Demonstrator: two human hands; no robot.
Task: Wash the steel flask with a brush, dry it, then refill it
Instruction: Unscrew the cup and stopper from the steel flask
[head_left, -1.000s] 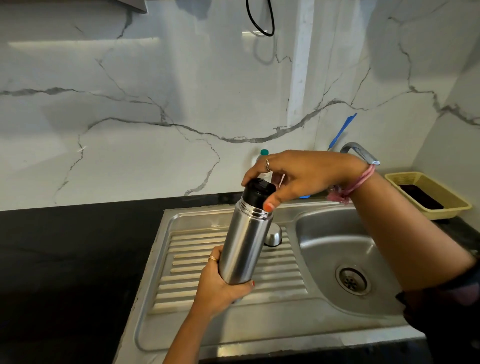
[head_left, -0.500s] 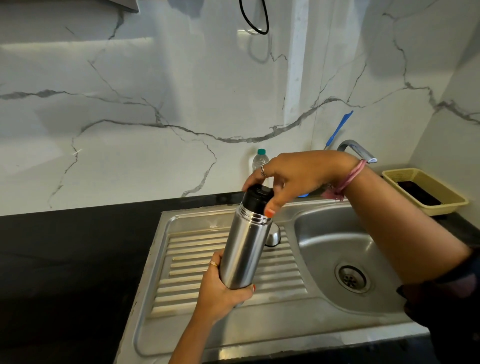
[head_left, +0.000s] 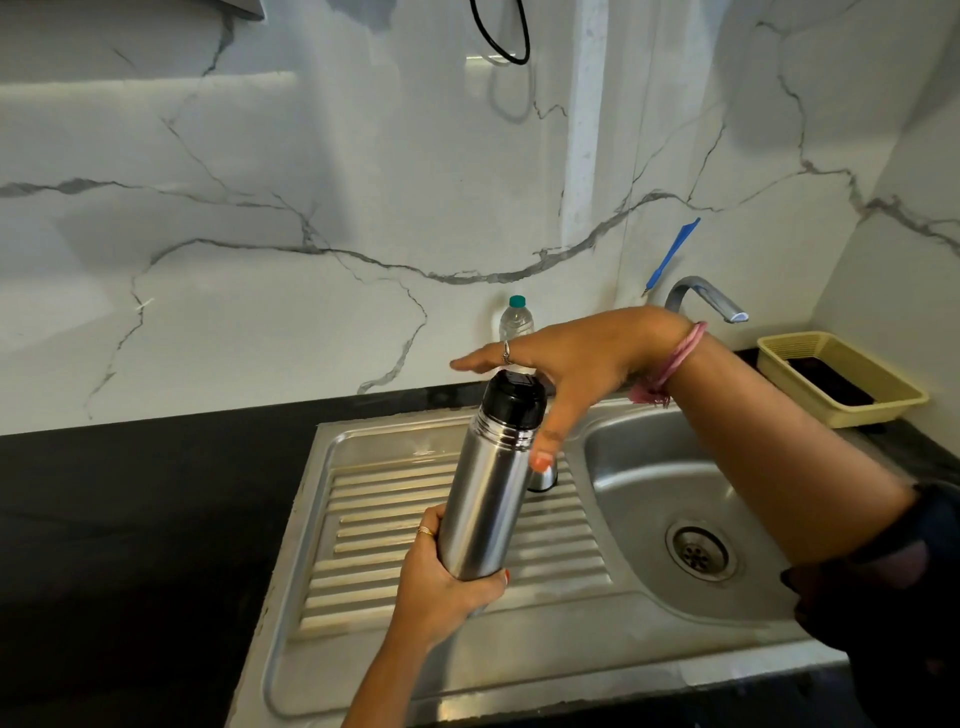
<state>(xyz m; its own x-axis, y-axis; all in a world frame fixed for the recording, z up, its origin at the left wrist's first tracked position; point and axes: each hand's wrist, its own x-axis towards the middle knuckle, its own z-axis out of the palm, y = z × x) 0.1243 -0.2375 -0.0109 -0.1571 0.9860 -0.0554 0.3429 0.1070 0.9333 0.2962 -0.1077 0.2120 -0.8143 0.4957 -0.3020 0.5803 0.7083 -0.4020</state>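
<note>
Two hands are seen. One steel flask (head_left: 485, 499) is gripped near its base by the left hand (head_left: 447, 582); the right hand (head_left: 566, 364) is spread flat over the flask's black cap (head_left: 513, 402), thumb alongside. The flask is held above the sink's ribbed drainboard (head_left: 363, 551), long axis near upright, cap tilted up-right, body shiny and unmarked. One plastic bottle (head_left: 517, 325) stands behind on the tabletop (head_left: 130, 519).

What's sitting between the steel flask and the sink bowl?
In the head view, a small steel cup stands on the ribbed drainboard, between the steel flask and the sink bowl, partly hidden behind the right hand's thumb.
</note>
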